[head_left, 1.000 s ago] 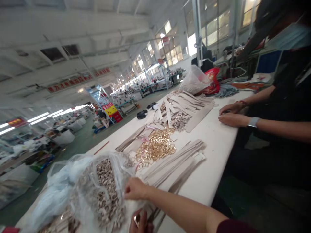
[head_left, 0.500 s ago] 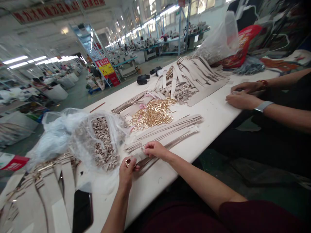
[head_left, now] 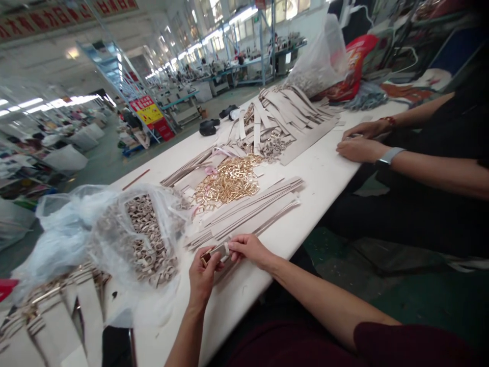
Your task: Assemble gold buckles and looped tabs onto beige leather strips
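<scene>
My left hand [head_left: 201,278] is closed on a pale grey belt strap [head_left: 220,250], near the end with a gold buckle [head_left: 206,258]. With thumb and fingers, my right hand [head_left: 250,250] pinches a small pale loop [head_left: 226,248] that appears to sit around the strap. Whether it fully encircles the strap I cannot tell. The far part of the strap is hidden behind my right hand. Just beyond both hands lies a stack of flat straps [head_left: 244,214]. A heap of gold buckles [head_left: 229,178] is behind that stack.
A clear plastic bag [head_left: 103,239] full of small loops [head_left: 147,239] is at the left. Buckled straps [head_left: 63,316] and a dark phone [head_left: 117,346] are nearest me. A co-worker's hands [head_left: 361,145] are at the table's right edge. More straps [head_left: 290,112] pile up at the back.
The view has swung right and things shift left in it. My right hand has brought the loop from just above the strap down onto it. The left hand keeps its hold near the buckle.
</scene>
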`<act>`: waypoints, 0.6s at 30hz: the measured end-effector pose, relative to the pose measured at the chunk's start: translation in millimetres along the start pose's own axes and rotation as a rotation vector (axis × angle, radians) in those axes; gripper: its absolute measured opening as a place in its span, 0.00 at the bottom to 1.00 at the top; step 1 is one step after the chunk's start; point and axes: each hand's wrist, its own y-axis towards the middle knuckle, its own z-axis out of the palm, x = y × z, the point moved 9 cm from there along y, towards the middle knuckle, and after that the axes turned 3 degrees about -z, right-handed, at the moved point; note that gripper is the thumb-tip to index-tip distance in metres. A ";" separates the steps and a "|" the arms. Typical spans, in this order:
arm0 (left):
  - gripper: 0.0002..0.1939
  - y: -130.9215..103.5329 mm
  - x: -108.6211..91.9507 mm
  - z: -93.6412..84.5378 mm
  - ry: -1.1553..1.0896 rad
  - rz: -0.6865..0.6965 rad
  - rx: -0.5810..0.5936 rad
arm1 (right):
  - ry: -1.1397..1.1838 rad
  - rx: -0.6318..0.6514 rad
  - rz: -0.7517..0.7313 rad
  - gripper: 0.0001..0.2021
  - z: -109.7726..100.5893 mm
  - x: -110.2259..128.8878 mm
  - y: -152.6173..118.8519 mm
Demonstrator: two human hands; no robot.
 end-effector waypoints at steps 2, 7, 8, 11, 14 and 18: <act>0.17 -0.9 -0.4 4.6 0.006 -0.018 0.023 | -0.066 -0.002 -0.070 0.17 -4.4 4.5 -1.0; 0.19 -2.3 1.6 10.7 -0.054 -0.102 0.019 | -0.118 0.000 -0.123 0.17 -10.2 5.3 -1.7; 0.19 -2.0 3.1 10.7 -0.063 -0.124 0.014 | -0.125 0.000 -0.130 0.17 -10.7 5.6 -1.3; 0.22 -1.0 4.6 10.3 -0.056 -0.157 0.008 | -0.159 -0.023 -0.145 0.16 -13.1 7.3 -0.1; 0.24 -1.9 -2.8 13.5 0.007 -0.140 0.009 | -0.206 -0.060 -0.133 0.14 -13.5 9.8 -1.3; 0.21 -2.3 -18.1 -0.7 0.172 -0.135 -0.272 | -0.536 0.020 -0.154 0.11 -3.9 25.5 2.1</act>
